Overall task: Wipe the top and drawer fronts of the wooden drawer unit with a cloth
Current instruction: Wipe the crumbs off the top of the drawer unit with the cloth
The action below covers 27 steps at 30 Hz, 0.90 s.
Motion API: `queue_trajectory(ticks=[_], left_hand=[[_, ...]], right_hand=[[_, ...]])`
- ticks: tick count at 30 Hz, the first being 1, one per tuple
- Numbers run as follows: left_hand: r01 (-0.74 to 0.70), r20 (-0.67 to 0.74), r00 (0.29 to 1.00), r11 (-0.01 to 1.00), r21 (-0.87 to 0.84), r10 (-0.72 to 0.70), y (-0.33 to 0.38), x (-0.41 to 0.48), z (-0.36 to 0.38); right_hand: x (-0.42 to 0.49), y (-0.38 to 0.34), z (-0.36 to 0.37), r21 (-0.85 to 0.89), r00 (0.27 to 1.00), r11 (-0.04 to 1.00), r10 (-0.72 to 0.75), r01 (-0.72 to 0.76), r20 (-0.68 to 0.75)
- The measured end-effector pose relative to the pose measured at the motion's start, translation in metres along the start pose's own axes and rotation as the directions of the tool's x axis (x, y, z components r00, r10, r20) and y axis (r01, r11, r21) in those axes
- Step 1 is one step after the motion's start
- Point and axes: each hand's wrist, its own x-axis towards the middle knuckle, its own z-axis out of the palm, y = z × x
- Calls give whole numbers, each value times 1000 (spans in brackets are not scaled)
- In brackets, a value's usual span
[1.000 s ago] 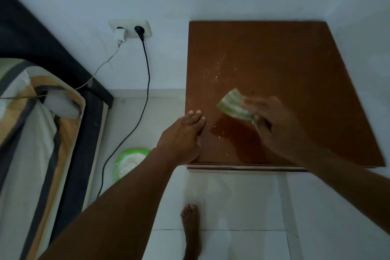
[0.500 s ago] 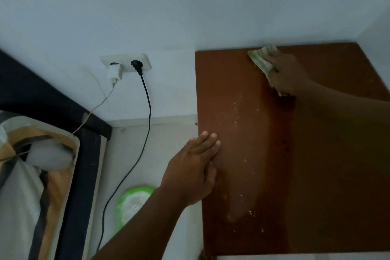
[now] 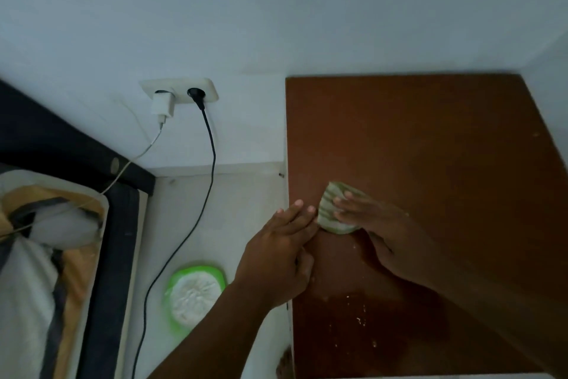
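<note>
The brown top of the wooden drawer unit [image 3: 430, 145] fills the right half of the view, set into the room's corner. My right hand [image 3: 378, 225] presses a folded green striped cloth [image 3: 330, 209] flat onto the top near its left edge. My left hand [image 3: 279, 252] lies flat on that left edge, fingers together, just touching the cloth. Pale crumbs and a damp patch show on the near part of the top [image 3: 359, 317]. The drawer fronts are hidden below the view.
A wall socket [image 3: 179, 91] holds a white charger and a black plug with a cable hanging to the floor. A green bowl of white stuff [image 3: 193, 295] sits on the tiled floor left of the unit. A bed with a striped cover [image 3: 46, 271] stands at the far left.
My right hand dragged the cloth from the top's far edge back toward me and leftward, next to my left hand. The left hand stayed on the left edge. The camera tilted slightly.
</note>
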Motion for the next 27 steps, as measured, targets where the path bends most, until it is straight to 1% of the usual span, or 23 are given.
queue_trajectory(ticks=[1, 3, 5, 6, 7, 9, 11, 12, 13, 15, 16, 18, 21, 23, 27], left_hand=[[4, -7, 1000, 1000, -7, -4, 0, 0, 1], [0, -26, 1000, 1000, -14, -1, 0, 0, 4], [-6, -37, 999, 1000, -17, 6, -2, 0, 5], [-10, -40, 999, 1000, -18, 9, -3, -1, 6], [-15, -42, 999, 1000, -20, 14, -3, -1, 5], [-19, -48, 999, 1000, -20, 18, -3, -1, 5], [-20, -53, 998, 1000, -20, 19, -3, 0, 5], [-21, -51, 999, 1000, -20, 20, -4, 0, 5], [-22, -46, 999, 1000, -16, 22, -5, 0, 5], [-31, -37, 999, 1000, -5, 30, -6, -1, 5], [-31, -31, 999, 1000, -3, 31, -5, -1, 4], [-26, -13, 1000, 1000, 5, 27, -3, -2, 2], [-37, 28, 999, 998, 48, 36, -2, -4, -2], [-63, 73, 996, 992, 107, 55, -2, -8, -3], [-123, 132, 987, 962, 242, 93, -6, -25, -6]], right_hand=[[1, -1, -4, 37, 1000, 999, 17, -16, -16], [25, 10, -22, 69, 990, 993, 105, -99, -98], [75, 37, -45, 33, 962, 985, 174, -171, -212], [104, 56, -55, -12, 953, 986, 160, -168, -257], [131, 72, -63, -52, 949, 984, 152, -173, -276], [169, 92, -65, -88, 943, 963, 227, -254, -242], [180, 98, -51, -116, 931, 945, 273, -307, -244], [177, 93, -42, -133, 934, 948, 248, -289, -257], [169, 86, -35, -150, 949, 960, 194, -236, -250], [144, 67, -25, -152, 978, 982, 86, -116, -190], [127, 56, -23, -139, 986, 987, 61, -83, -157], [85, 32, -17, -120, 994, 991, 51, -63, -94], [21, 4, -3, -101, 999, 994, 32, -36, -36], [-11, -12, 5, -43, 999, 998, 35, -36, -20], [-51, -34, 14, -2, 1000, 1000, -11, 10, -15]])
